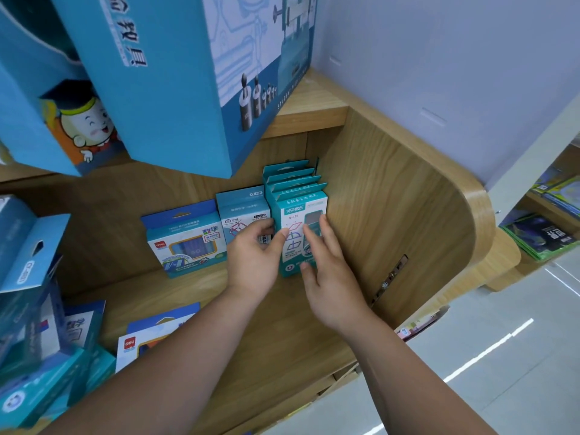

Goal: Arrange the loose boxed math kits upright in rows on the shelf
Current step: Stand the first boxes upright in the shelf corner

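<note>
A row of several teal boxed kits (293, 186) stands upright against the shelf's right wooden wall. My right hand (326, 268) lies flat with straight fingers on the face of the front teal box (296, 211). My left hand (254, 255) holds the left edge of that box, thumb on its front, fingers curled between it and the neighbouring light-blue kit (243, 208). Further left a blue boxed math kit (185, 237) stands upright at the back. Two more blue kits (157, 331) lie flat near the shelf's front.
A wooden shelf board (276, 334) carries everything. Big blue boxes (175, 83) hang over from the shelf above. Several blue boxes (34, 309) crowd the left side. The curved side panel (408, 215) closes the right end. A low rack with green books (543, 237) stands further right.
</note>
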A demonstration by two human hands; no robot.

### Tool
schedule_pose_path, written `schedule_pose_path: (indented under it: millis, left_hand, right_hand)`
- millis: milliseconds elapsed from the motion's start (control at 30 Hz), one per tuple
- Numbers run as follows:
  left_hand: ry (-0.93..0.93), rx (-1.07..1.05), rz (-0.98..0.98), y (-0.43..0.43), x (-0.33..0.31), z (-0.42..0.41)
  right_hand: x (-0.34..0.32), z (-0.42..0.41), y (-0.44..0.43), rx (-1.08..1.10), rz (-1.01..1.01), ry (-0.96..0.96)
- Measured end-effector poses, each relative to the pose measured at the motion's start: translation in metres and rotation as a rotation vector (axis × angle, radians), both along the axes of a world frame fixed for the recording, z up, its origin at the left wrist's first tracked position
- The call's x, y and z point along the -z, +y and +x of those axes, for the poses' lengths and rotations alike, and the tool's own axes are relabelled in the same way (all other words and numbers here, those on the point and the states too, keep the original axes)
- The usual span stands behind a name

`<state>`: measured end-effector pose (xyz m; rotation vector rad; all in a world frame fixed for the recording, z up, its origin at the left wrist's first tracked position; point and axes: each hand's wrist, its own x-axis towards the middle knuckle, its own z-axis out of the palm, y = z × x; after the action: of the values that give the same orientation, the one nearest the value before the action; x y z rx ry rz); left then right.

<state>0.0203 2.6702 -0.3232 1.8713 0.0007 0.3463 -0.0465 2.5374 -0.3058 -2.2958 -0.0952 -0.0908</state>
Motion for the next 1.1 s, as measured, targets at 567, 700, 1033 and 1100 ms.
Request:
schedule_pose_path:
  millis: [567,700,1033,1100]
  left_hand:
    - [0.033,0.111,0.162,0.03,0.012,-0.028]
    - [0.095,0.151,0.137,0.027,0.01,-0.043]
    - [0.166,0.071,0.161,-0.005,-0.005,-0.052]
    - [0.166,0.039,0.149,-0.012,-0.01,-0.044]
  right_hand:
    - [0.011,-0.01,-0.003,0.06,0.02,0.021]
    - [0.016,-0.018,-0.009,0.021,0.007,0.004]
    - [0.009,-0.016,-0.022,-0.096,0.026,0.061]
    - [0.007,-0.013,-0.021,-0.112,0.026,0.053]
